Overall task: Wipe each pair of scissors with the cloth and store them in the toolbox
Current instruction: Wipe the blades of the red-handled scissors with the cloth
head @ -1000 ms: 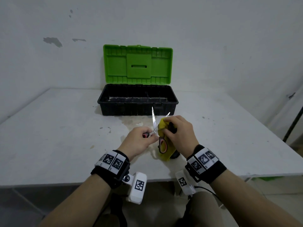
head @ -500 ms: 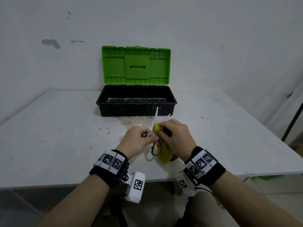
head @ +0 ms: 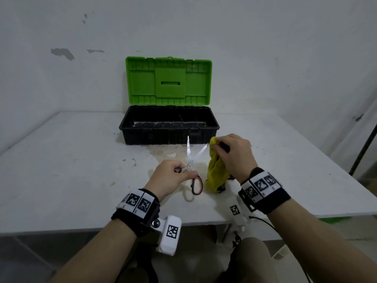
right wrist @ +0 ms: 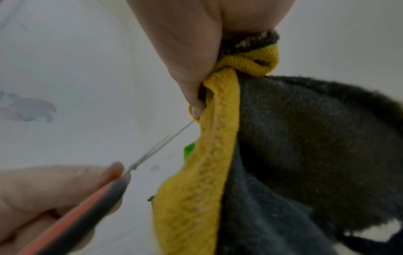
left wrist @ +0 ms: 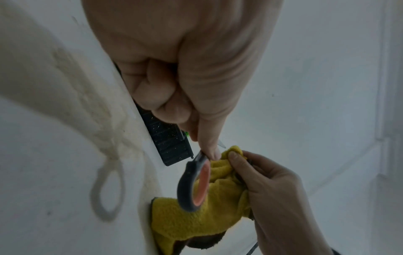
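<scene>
A pair of scissors (head: 190, 160) with red and dark grey handles is held above the table, blades spread apart and pointing away from me. My left hand (head: 173, 177) grips one handle near the pivot; the other handle loop (left wrist: 193, 186) hangs free. My right hand (head: 232, 154) pinches a yellow and dark grey cloth (head: 216, 172) around the tip of the right blade (right wrist: 172, 138), and the rest of the cloth hangs down to the table. The toolbox (head: 169, 127) stands behind the hands, black tub with its green lid (head: 169, 80) raised.
The white table (head: 71, 160) has stains in front of the toolbox and its near edge runs just under my wrists. A white wall stands close behind the toolbox. A dark pole (head: 365, 146) leans at the far right.
My right hand has slid the cloth along the right blade from near the pivot out to its tip. The blades have spread wider. The left hand keeps its grip.
</scene>
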Motion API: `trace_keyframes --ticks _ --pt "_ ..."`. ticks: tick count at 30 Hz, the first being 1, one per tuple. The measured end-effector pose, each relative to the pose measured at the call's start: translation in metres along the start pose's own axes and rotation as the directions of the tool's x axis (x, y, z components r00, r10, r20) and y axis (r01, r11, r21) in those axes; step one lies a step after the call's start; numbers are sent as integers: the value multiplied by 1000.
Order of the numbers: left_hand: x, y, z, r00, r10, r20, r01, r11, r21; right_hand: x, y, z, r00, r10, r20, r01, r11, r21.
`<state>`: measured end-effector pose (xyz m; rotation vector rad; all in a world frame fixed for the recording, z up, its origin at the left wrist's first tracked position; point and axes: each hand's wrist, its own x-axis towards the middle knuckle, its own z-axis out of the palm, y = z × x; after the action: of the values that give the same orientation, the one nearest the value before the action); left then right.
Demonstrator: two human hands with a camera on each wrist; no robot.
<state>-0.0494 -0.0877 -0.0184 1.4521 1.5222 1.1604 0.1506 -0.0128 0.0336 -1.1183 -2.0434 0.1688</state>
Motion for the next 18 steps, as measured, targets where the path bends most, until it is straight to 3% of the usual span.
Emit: trace_keyframes --ticks 5,8,11,15,18 --pt "4 2 8 999 -19 -35 17 998 -53 -25 -21 7 964 -233 125 230 973 34" --pt "4 5 13 999 16 -34 -16 1000 23 -30 -23 13 951 -268 154 269 963 13" --pt "2 8 10 997 62 -43 -58 994 96 -20 -16 10 972 -203 115 207 978 -23" --pt "2 2 6 999 34 -13 -34 997 63 7 6 -3 999 20 36 -18 998 -54" --pt "2 0 2 1000 -4 -15 4 1000 11 4 1 -10 1000 3 -4 -3 1000 -29"
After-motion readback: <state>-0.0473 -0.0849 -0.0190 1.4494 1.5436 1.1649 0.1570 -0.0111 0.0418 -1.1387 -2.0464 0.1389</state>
